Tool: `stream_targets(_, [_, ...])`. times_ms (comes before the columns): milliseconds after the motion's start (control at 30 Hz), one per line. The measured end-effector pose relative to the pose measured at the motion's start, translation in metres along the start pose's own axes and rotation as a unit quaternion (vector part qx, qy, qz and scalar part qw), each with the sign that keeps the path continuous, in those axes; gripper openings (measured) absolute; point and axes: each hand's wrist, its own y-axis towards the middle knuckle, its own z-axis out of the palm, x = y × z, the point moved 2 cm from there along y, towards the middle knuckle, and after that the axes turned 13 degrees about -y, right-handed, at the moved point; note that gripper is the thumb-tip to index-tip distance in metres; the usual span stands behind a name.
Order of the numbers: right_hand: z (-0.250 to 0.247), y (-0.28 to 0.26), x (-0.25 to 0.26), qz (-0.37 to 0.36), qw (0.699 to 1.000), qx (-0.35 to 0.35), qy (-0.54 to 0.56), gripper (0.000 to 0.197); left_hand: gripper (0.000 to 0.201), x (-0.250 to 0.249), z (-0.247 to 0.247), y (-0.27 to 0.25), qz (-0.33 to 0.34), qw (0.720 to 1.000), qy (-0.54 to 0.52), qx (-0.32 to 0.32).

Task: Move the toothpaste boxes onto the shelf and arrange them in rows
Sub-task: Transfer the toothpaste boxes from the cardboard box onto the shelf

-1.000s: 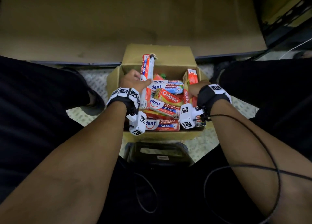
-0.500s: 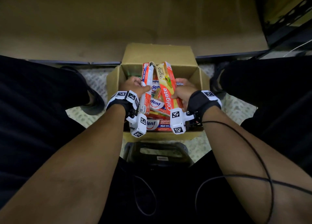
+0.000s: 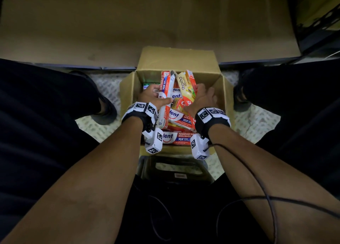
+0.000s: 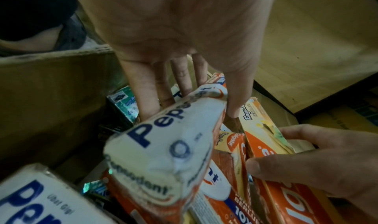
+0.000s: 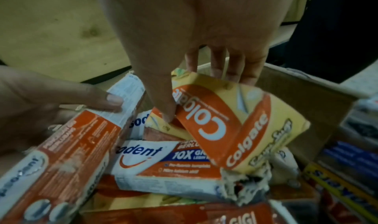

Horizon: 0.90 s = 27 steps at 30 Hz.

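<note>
Head view: both hands point(image 3: 152, 98) point(image 3: 202, 100) gripping boxes point(image 3: 165, 92).

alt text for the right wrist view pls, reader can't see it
The right hand grips a yellow-and-orange Colgate box over a cardboard carton full of toothpaste boxes. At left, the left hand holds a red-and-white Pepsodent box; another Pepsodent box lies flat below.
</note>
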Motion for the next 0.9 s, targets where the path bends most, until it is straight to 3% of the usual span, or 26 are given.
stream_targets(167, [0.004,0.001,0.000,0.029,0.996,-0.026,0.082,0.065,0.058,0.002,0.000,0.001,0.004,1.000,0.000,0.007])
stream_targets(333, [-0.003,0.006,-0.005,0.044,0.988,0.010,0.148,0.057,0.058,0.003,0.000,0.002,0.001,1.000,0.009,0.006])
stream_targets(900, [-0.026,-0.014,-0.013,0.013,0.945,0.003,0.327,0.047,0.050,-0.025,-0.011,-0.021,0.008,0.998,0.054,0.023])
